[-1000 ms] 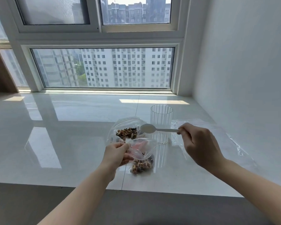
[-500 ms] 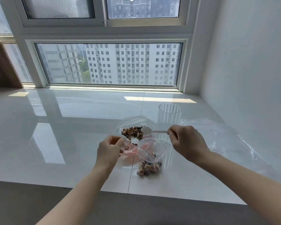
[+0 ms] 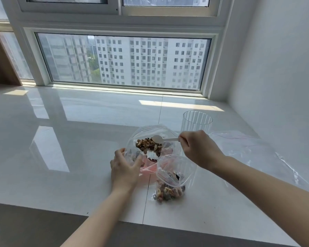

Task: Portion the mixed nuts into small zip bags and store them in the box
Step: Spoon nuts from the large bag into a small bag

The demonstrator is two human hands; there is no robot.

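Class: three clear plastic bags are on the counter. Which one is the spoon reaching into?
The large bag of mixed nuts, farthest back and steadied by the left hand; the spoon sits over its nuts, not the small bag or the flat one.

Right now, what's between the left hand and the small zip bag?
Head view: a pink patch under clear plastic lies between left hand and small zip bag.
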